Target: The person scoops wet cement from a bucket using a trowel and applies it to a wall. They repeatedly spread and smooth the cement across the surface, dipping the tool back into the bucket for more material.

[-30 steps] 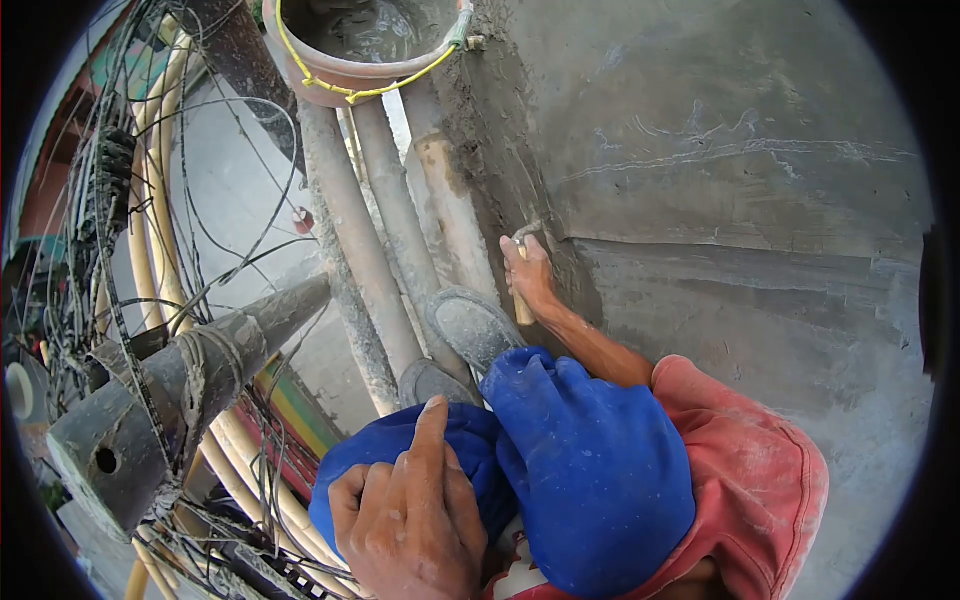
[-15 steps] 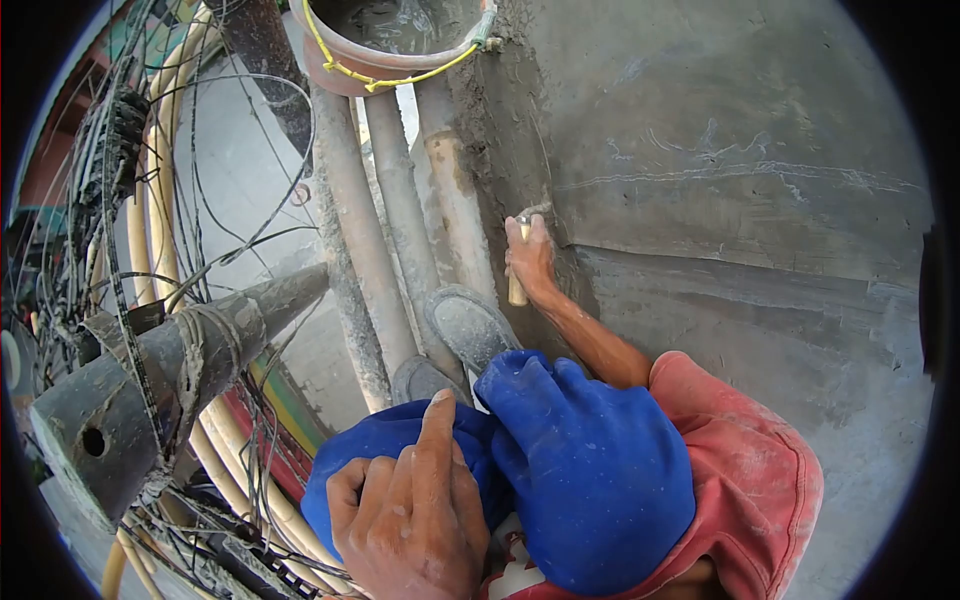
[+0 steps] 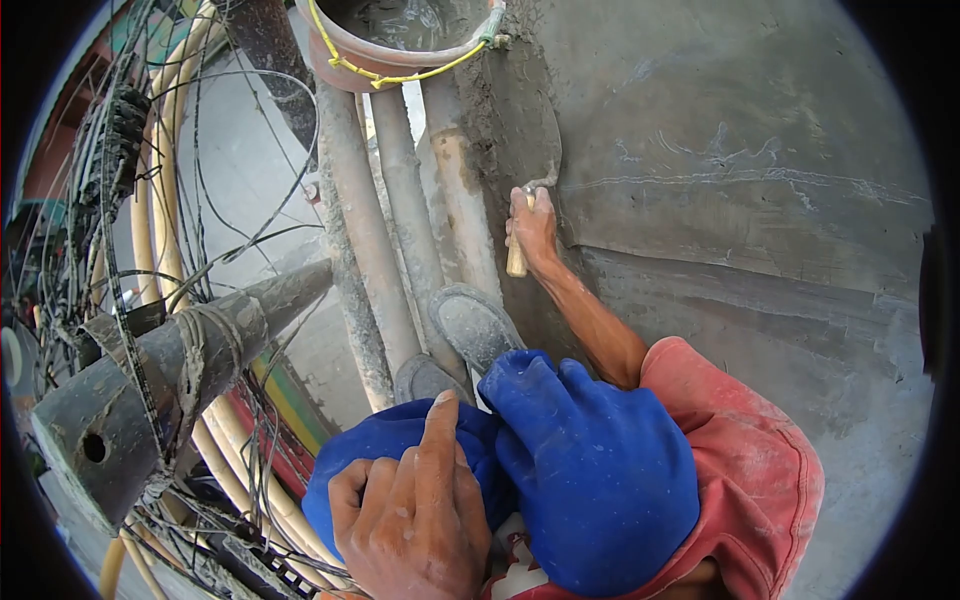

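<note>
My right hand (image 3: 535, 228) is wrapped round the wooden handle of a trowel (image 3: 516, 260). The trowel's grey, mortar-coated blade points away from me, against the wet mortar strip (image 3: 515, 130) along the wall's edge. My left hand (image 3: 412, 510) lies over my blue-clad knee (image 3: 370, 435), index finger stretched out and the other fingers bent, with nothing visible in it. Smooth grey plaster covers the wall (image 3: 740, 90) to the right, marked by pale scratched lines and a horizontal ridge.
A bucket (image 3: 335, 50) of wet mortar with a yellow handle stands ahead. My shoes (image 3: 472, 325) are on mortar-spattered poles (image 3: 365, 220). To the left are a thick grey pipe (image 3: 130, 410), tangled black cables (image 3: 125, 135) and cream conduits (image 3: 165, 200).
My right hand and the trowel have slid a little farther away along the mortar strip. My left hand stays on the knee. The view has shifted slightly.
</note>
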`<state>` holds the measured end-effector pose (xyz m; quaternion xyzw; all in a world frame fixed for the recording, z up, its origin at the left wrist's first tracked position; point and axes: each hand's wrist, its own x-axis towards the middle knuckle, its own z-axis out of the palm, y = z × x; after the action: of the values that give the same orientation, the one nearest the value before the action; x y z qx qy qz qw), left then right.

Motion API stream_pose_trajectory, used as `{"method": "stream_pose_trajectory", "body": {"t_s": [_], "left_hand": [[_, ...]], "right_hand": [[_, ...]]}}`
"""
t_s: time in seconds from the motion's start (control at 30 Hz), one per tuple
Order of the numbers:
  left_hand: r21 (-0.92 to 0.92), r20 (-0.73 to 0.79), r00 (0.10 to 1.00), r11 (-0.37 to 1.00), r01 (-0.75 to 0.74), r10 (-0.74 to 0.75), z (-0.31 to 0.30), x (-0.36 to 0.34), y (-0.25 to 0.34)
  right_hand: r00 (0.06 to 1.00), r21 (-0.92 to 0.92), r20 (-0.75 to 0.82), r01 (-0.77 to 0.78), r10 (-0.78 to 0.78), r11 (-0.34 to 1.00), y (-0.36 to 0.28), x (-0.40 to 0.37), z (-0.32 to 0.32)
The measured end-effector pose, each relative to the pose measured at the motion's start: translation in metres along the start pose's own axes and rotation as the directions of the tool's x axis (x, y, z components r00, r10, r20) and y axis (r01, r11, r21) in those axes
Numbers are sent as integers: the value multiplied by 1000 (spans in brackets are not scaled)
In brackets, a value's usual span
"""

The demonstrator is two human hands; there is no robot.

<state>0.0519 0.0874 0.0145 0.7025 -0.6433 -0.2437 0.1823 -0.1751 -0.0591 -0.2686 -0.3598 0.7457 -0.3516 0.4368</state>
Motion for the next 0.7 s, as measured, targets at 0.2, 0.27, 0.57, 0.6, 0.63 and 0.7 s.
{"method": "stream_pose_trajectory", "body": {"t_s": [0.2,0.27,0.57,0.6,0.63,0.7], "left_hand": [[-7,36,999,1000,0,0,0,1,0],[0,37,999,1000,-4,4,-2,1,0],[-3,148,989,1000,-24,24,-2,2,-7],[-9,138,990,999,-39,39,-2,1,-7],[-13,139,989,999,-40,41,-1,1,-7],[5,128,991,999,-41,40,-1,1,-7]], "right_hand": [[974,-43,203,-91,97,995,25,18,12],[982,-30,150,-112,115,993,27,30,12],[997,-30,5,76,-76,997,-18,-3,-5],[997,-33,5,78,-78,996,-22,-3,-4],[997,-31,52,51,-49,998,-25,-3,-4],[989,-14,145,-7,9,1000,-20,8,-6]]}}
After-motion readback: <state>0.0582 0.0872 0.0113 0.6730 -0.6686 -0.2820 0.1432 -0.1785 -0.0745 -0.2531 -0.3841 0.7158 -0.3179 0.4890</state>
